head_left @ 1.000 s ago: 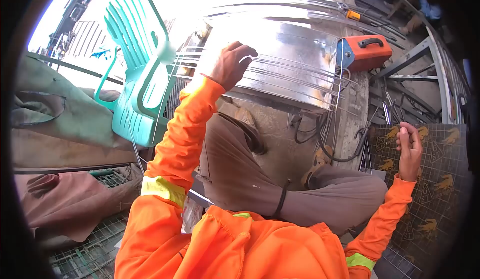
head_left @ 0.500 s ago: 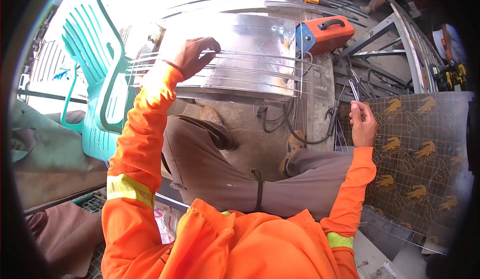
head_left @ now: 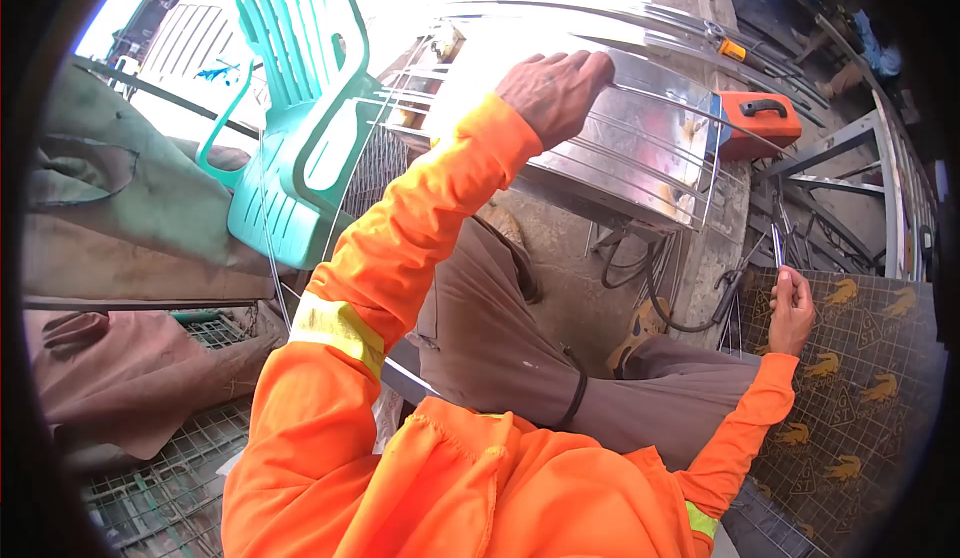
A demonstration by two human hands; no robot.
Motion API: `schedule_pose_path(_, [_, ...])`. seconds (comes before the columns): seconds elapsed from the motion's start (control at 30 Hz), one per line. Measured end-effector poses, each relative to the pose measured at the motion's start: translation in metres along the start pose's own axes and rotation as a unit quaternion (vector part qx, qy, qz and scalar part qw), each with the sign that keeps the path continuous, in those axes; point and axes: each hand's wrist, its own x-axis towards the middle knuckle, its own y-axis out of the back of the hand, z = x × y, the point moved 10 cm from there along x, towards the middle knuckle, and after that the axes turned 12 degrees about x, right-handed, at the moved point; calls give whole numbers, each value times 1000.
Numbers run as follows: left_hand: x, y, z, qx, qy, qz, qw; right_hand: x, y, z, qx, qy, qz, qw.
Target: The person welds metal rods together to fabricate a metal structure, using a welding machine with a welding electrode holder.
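My left hand (head_left: 553,88) is raised and closed on the top wire of a thin wire rack (head_left: 640,163) held in front of a shiny sheet-metal drum (head_left: 610,128). My right hand (head_left: 792,308) is low at the right, gripping a small metal tool (head_left: 777,245) that points upward, above a wire mesh lying on dark printed cardboard (head_left: 860,388). Both arms wear orange sleeves with reflective bands. My crossed legs in brown trousers lie between the two hands.
A teal plastic chair (head_left: 295,148) leans at the left beside green and brown cloth. An orange welding machine (head_left: 760,116) sits at the upper right with black cables (head_left: 660,278) trailing down. Metal bars and frames lie at the right. Wire mesh panels (head_left: 170,488) lie at the lower left.
My left hand has lifted higher and further right along the wire rack. The right hand stays low at the mesh, holding the tool. The view swung back toward the left.
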Motion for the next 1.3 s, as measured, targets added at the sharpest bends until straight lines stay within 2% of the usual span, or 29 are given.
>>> schedule_pose_path(0.17, [21,70,59,-74,-3,45,996,-3,-7,-19,-10,22,4,1000])
schedule_pose_path(0.23, [26,87,65,-207,23,50,977,-6,-8,-22,-27,6,15,1000])
schedule_pose_path(0.27, [28,88,73,-219,11,50,974,-8,-9,-28,-21,21,20,999])
schedule_pose_path(0.3, [24,61,61,-384,138,-43,912,-12,-10,-31,-14,33,23,999])
schedule_pose_path(0.33, [11,31,61,-522,260,-139,800,-16,-11,-31,2,43,17,999])
schedule_pose_path(0.37, [4,-2,62,-564,287,-172,755,-25,-9,-34,3,41,28,999])
schedule_pose_path(0.43, [-18,-54,62,-528,326,-222,752,-40,-23,-42,71,-8,4,997])
schedule_pose_path(0.47, [-30,-67,73,-544,349,-245,722,-56,-37,-49,88,-45,-26,995])
schedule_pose_path(0.57, [-54,-80,97,-522,352,-284,723,-126,-104,-62,159,-156,-170,960])
schedule_pose_path(0.63, [-62,-83,104,-519,346,-285,727,-165,-141,-66,198,-179,-238,934])
schedule_pose_path(0.7, [-64,-85,104,-517,347,-280,730,-186,-164,-67,243,-186,-267,914])
schedule_pose_path(0.9, [-67,-83,100,-487,346,-291,747,-198,-181,-68,288,-228,-268,891])
schedule_pose_path(0.97, [-56,-69,96,-364,306,-300,827,-197,-181,-71,290,-235,-258,891])
schedule_pose_path(1.0, [-57,-75,93,-366,306,-300,826,-197,-181,-72,290,-242,-252,891])
schedule_pose_path(1.07, [-41,-56,82,-257,230,-178,922,-195,-184,-72,289,-234,-248,894])
schedule_pose_path(1.3, [-48,-28,52,-267,264,-112,920,-197,-218,-93,302,-203,-276,889])
